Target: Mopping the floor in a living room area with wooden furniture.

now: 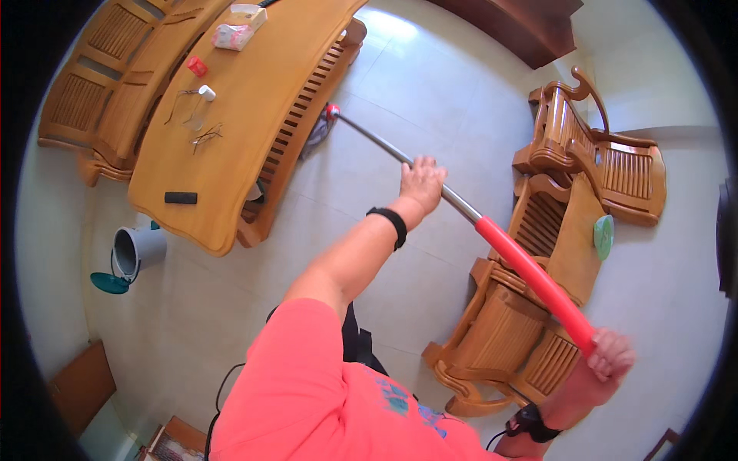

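Note:
A mop [530, 265] with a steel pole and a long red grip lies slantwise across the view. Partway down its bare metal pole, my left hand [422, 184] is closed around it, a black band on that wrist. My right hand [611, 354] grips the top end of the red sleeve, at the lower right. The pole runs down to a red joint, where the grey mop head [315, 137] rests on the tiled floor against the lower side of the wooden table [261, 81]. Part of the mop head is hidden by the table.
On the table are eyeglasses [206, 137], a white-capped bottle [206, 93], a red can [197, 66], a tissue pack [233, 36] and a black remote [181, 197]. A grey bin [138, 250] stands left. Wooden chairs [492, 326] line the right; a wooden bench [108, 84] is behind the table.

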`<state>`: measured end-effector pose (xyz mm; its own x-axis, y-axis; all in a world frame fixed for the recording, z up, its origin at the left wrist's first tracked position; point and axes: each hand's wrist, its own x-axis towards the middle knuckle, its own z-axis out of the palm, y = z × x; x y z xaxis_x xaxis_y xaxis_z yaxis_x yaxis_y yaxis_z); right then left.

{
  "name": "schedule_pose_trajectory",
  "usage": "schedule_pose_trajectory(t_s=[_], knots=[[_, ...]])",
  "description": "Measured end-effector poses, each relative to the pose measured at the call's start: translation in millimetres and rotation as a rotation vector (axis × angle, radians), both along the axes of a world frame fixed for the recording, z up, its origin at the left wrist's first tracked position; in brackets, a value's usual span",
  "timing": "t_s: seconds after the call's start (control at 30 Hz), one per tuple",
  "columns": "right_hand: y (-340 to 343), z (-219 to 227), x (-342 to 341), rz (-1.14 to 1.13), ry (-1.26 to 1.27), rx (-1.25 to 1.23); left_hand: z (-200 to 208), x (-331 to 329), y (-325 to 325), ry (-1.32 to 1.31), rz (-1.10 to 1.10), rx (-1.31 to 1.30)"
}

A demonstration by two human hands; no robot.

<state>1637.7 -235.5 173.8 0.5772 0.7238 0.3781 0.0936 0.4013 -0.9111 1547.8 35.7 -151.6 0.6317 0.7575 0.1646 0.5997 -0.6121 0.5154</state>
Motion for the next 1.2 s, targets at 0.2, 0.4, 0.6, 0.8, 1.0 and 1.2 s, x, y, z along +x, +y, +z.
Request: schedule_pose_trajectory(t_s=[0.2, 0.4, 0.6, 0.8, 1.0, 1.2], knots=[[52, -53, -46, -0.157, -0.205, -0.144, -30, 41, 70, 0.166, 0.124, -0.165], [47, -16, -69, -0.125, -0.359, -0.172, -24, 47, 44, -0.045, 0.030, -0.219], [19, 74, -31, 0.020, -0.348, 0.037, 39, -1, -25, -0.231, 0.007, -0.192], [24, 146, 8, 0.346, -0.271, 0.103, 85, -75, -98, -0.373, -0.020, -0.241], [36, 132, 77, 0.453, -0.043, -0.055, 82, -137, -183, -0.225, 0.024, -0.391], [70, -30, 0, 0.587, 0.293, -0.467, -20, -257, -273, 0.049, 0.223, -0.743]])
